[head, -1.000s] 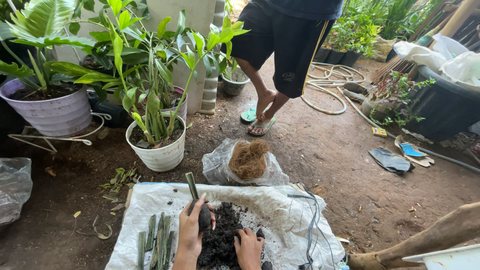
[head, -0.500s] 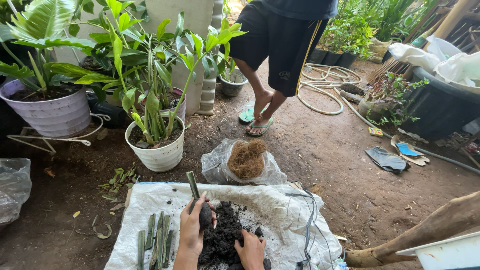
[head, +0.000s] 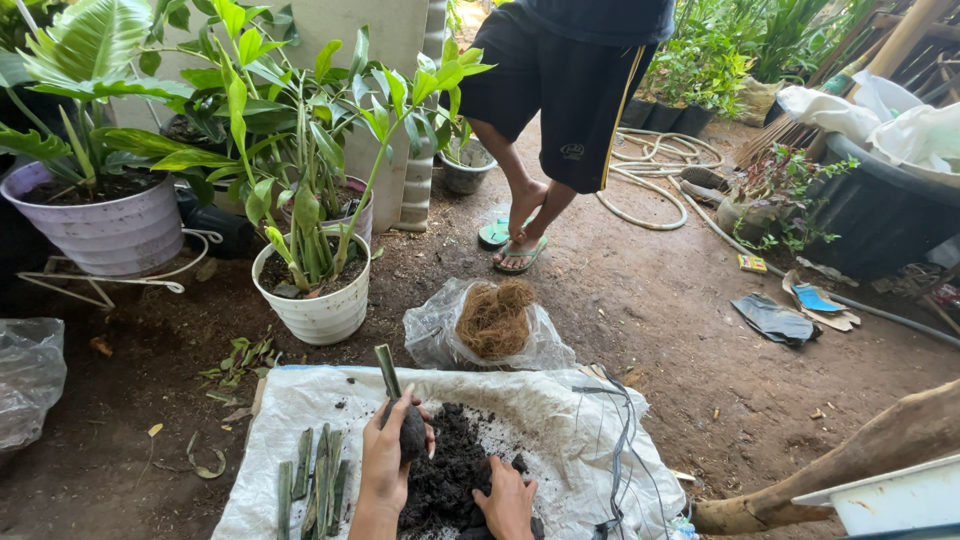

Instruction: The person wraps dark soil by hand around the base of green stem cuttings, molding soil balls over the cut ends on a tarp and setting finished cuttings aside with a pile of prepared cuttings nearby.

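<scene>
Soft, even daylight fills the yard, brightest at the top where the white wall (head: 380, 40) and the pale cloths over the dark tub (head: 900, 120) nearly wash out. Shadows are faint and diffuse; the left edge behind the lavender pot (head: 105, 230) falls dark. The wide lens bends things at the corners. Focus stays sharp throughout, even on the white woven sack (head: 560, 420), with no motion blur.

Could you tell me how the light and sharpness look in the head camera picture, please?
Head view: soft, even daylight with no glare; the left hand gripping a soil ball and the right hand on the dark soil pile are sharp; wide-angle lens bends the edges; far-left background is in deep shadow.
</scene>
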Available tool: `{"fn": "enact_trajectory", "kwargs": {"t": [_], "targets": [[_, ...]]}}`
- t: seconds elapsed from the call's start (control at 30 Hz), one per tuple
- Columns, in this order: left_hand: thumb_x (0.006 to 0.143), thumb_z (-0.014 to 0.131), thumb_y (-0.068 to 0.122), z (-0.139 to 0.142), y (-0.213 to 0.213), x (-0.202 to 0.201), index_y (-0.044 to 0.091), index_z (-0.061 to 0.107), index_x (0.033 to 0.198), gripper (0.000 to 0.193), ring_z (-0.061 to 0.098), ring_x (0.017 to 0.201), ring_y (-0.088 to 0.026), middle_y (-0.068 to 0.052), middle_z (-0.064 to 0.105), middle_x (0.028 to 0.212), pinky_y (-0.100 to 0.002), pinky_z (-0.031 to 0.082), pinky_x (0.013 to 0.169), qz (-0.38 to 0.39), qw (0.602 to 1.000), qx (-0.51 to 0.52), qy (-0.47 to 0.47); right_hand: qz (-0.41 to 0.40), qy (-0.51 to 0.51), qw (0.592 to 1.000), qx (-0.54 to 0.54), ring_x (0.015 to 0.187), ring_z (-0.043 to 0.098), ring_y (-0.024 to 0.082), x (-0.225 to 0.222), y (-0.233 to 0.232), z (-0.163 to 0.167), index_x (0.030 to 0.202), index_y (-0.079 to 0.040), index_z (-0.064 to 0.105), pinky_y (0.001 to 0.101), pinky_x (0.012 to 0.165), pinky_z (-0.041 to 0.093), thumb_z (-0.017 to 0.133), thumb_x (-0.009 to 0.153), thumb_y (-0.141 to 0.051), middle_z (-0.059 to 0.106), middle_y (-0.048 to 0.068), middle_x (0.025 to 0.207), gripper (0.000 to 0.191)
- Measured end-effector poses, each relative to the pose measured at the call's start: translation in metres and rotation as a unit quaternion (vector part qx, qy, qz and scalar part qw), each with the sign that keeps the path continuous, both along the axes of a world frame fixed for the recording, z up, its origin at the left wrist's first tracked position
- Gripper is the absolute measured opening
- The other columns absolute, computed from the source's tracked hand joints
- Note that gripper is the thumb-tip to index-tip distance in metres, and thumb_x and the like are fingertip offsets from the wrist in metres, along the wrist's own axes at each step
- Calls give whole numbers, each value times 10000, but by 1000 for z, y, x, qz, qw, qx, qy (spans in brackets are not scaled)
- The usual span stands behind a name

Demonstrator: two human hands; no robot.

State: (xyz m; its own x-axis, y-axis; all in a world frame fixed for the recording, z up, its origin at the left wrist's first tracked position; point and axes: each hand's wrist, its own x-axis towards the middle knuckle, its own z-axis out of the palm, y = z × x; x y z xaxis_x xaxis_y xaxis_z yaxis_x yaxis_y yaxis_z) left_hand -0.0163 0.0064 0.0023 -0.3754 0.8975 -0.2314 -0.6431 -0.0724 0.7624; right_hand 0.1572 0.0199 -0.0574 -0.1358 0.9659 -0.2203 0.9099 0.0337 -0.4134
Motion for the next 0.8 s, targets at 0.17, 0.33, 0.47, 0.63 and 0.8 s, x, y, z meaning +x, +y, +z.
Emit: {"fn": "enact_trajectory", "kwargs": {"t": [0.17, 0.33, 0.47, 0.63, 0.8], "targets": [[939, 656, 301, -6, 1, 1, 9, 625, 990, 298, 636, 567, -176, -100, 637, 759, -330, 496, 434, -7, 1000, 2, 0, 12, 15, 998, 64, 1157, 599, 317, 0, 10, -12, 1359, -85, 549, 599, 959, 362, 847, 823, -231, 588, 110, 1242, 630], [940, 646, 311, -10, 2, 3, 15, 626, 991, 301, 643, 576, -181, -106, 647, 764, -329, 510, 441, -10, 1000, -10, 9, -5, -5, 1000, 30, 1116, 655, 272, 3, 19, -20, 1122, -92, 729, 507, 969, 432, 786, 873, -235, 628, 93, 1229, 293], [933, 643, 311, -11, 3, 3, 16, 632, 996, 301, 647, 577, -185, -102, 650, 767, -330, 513, 437, -14, 1000, -10, 11, -21, 36, 999, 31, 1043, 690, 271, 7, 25, -16, 1073, -103, 739, 489, 958, 450, 767, 884, -226, 733, 85, 1118, 227], [926, 667, 314, -11, 3, 3, 6, 647, 967, 311, 673, 622, -191, -110, 664, 777, -328, 533, 488, -31, 999, -16, 22, -51, 185, 981, -38, 946, 784, 231, 9, 48, -7, 1113, -96, 728, 380, 874, 608, 767, 887, -257, 791, 109, 1042, 280], [912, 680, 317, -9, 1, 4, 12, 689, 939, 306, 679, 651, -185, -106, 695, 783, -306, 549, 557, -49, 998, -9, 42, -40, 293, 954, -43, 941, 791, 217, 11, 61, 15, 1160, -79, 698, 371, 844, 622, 767, 868, -260, 770, 87, 1111, 350]]}}
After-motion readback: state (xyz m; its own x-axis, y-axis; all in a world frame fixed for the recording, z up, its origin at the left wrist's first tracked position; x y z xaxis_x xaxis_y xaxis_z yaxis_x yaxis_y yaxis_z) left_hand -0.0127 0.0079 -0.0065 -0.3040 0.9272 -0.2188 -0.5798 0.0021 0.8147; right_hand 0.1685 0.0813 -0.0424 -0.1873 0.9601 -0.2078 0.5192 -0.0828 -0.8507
